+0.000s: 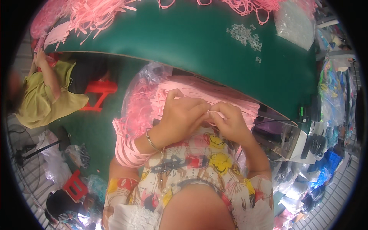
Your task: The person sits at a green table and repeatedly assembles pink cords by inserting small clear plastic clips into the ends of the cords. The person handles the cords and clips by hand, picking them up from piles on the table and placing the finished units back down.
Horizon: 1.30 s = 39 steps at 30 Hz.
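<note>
A small pale piece [209,114] sits pinched between the fingertips of both hands, right where they meet. It is too small to tell what it is. The left hand [180,117] curls its fingers onto it from 9 o'clock. The right hand [229,122] pinches it from 3 o'clock. Under the hands lies a heap of pink strips [214,96] in a clear bag [143,82]. At 12 o'clock is the green table [191,42].

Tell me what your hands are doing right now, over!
Left hand and right hand together, pinching one small pale piece. Pink strips in a clear bag underneath. Nothing in the way. Over.
</note>
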Each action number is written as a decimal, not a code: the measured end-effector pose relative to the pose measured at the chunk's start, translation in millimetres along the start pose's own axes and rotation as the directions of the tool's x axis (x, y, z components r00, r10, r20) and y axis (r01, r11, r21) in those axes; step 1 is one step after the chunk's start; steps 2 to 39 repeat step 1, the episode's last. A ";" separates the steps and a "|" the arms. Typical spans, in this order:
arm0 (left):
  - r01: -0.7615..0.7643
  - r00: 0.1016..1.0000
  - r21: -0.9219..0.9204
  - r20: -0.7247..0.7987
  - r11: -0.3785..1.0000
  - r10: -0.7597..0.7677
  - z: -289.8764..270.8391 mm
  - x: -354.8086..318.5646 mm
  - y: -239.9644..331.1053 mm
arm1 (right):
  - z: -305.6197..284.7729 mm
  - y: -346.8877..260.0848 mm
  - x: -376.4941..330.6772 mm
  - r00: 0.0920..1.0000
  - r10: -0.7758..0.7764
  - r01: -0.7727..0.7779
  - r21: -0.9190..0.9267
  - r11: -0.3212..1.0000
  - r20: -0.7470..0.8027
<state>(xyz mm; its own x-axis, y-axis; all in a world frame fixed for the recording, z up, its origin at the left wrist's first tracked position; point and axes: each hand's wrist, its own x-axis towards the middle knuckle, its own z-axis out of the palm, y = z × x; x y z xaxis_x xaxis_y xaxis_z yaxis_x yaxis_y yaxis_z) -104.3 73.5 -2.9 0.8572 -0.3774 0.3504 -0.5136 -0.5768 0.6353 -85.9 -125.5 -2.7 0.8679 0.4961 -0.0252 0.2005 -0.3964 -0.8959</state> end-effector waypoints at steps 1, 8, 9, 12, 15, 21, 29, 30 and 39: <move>-0.016 1.000 0.025 0.011 1.000 0.015 -2.2 0.7 0.2 | -1.2 -1.8 -0.3 0.998 0.054 -0.056 0.071 0.996 0.033; -0.016 1.000 0.025 0.011 1.000 0.015 -2.2 0.7 0.2 | -1.2 -1.8 -0.3 0.998 0.054 -0.056 0.071 0.996 0.033; -0.016 1.000 0.025 0.011 1.000 0.015 -2.2 0.7 0.2 | -1.2 -1.8 -0.3 0.998 0.054 -0.056 0.071 0.996 0.033; -0.016 1.000 0.025 0.011 1.000 0.015 -2.2 0.7 0.2 | -1.2 -1.8 -0.3 0.998 0.054 -0.056 0.071 0.996 0.033; -0.016 1.000 0.025 0.011 1.000 0.015 -2.2 0.7 0.2 | -1.2 -1.8 -0.3 0.998 0.054 -0.056 0.071 0.996 0.033; -0.016 1.000 0.025 0.011 1.000 0.015 -2.2 0.7 0.2 | -1.2 -1.8 -0.3 0.998 0.054 -0.056 0.071 0.996 0.033; -0.016 1.000 0.025 0.011 1.000 0.015 -2.2 0.7 0.2 | -1.2 -1.8 -0.3 0.998 0.054 -0.056 0.071 0.996 0.033; -0.016 1.000 0.025 0.011 1.000 0.015 -2.2 0.7 0.2 | -1.2 -1.8 -0.3 0.998 0.054 -0.056 0.071 0.996 0.033; -0.016 1.000 0.025 0.011 1.000 0.015 -2.2 0.7 0.2 | -1.2 -1.8 -0.3 0.998 0.054 -0.056 0.071 0.996 0.033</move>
